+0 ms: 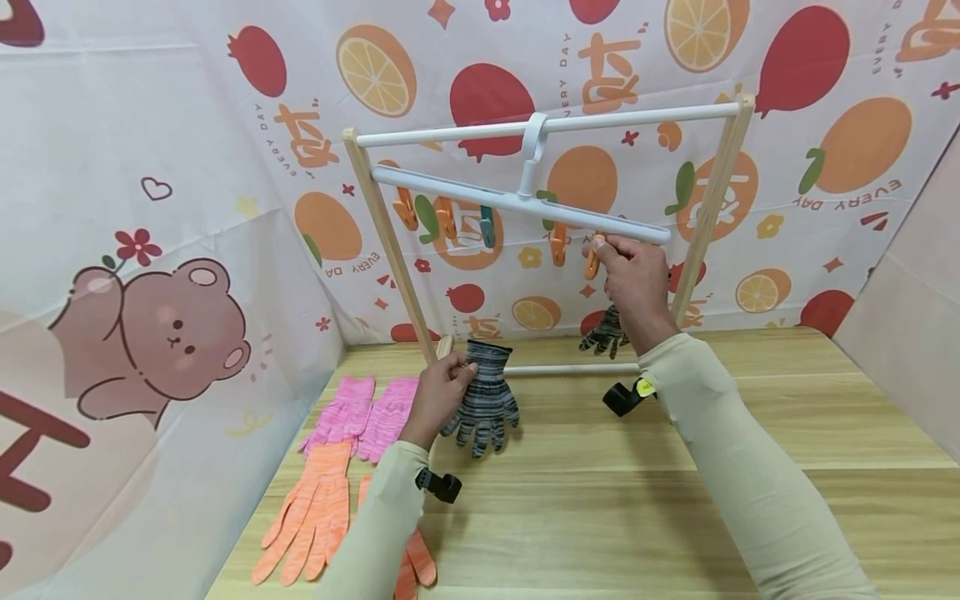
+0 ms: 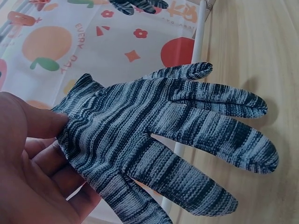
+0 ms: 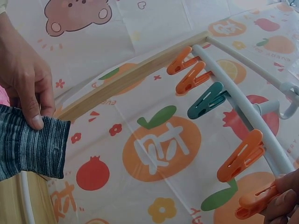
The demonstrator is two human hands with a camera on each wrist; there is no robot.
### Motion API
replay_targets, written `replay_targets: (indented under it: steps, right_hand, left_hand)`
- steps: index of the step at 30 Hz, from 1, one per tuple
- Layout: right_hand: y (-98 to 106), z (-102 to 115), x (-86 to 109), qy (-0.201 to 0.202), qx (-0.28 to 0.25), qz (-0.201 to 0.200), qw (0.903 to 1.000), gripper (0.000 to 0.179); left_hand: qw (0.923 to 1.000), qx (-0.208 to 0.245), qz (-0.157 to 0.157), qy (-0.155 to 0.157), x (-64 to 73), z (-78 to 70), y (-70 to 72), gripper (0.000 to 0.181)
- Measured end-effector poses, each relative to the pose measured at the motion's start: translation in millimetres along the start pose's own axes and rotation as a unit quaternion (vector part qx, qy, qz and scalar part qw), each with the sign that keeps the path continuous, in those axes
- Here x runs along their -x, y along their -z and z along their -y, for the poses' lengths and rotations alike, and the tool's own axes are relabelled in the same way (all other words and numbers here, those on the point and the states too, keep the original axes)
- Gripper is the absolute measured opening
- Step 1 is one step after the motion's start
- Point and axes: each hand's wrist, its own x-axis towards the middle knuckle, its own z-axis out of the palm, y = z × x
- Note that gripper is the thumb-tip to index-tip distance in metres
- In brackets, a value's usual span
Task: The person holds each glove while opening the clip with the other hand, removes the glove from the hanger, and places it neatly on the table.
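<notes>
My left hand [image 1: 441,393] pinches the cuff of a grey-and-black striped knit glove [image 1: 486,398]. Its fingers dangle over the table, and the left wrist view shows the thumb on the cuff. Up at the low right end of a tilted white clip hanger [image 1: 450,188], my right hand [image 1: 637,279] grips an orange clip [image 3: 253,201] between thumb and fingers. A second striped glove [image 1: 606,335] shows below that hand; its upper part is hidden behind the wrist. Along the bar hang more orange clips [image 3: 240,156] and a teal clip [image 3: 205,101].
The hanger hooks over the top white rod [image 1: 645,119] of a wooden-sided frame [image 1: 397,258]. Two pink gloves [image 1: 347,412] lie on the table [image 1: 570,517] at left, with orange gloves [image 1: 315,508] nearer me, one partly under my left arm. A printed cloth stands behind.
</notes>
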Motion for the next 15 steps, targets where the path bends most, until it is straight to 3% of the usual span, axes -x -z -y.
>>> replay_targets:
  steps: [8,15]
  right_hand:
    - [0.0,0.9,0.1,0.005,0.003,-0.002,1.0,0.032]
    - [-0.9,0.3,-0.3,0.003,0.005,-0.003,1.0,0.032]
  left_hand:
    - [0.9999,-0.015,-0.003,0.004,-2.5,6.6,2.3,0.016]
    - [0.9994,-0.022,-0.001,0.027,-3.2,10.5,3.8,0.016]
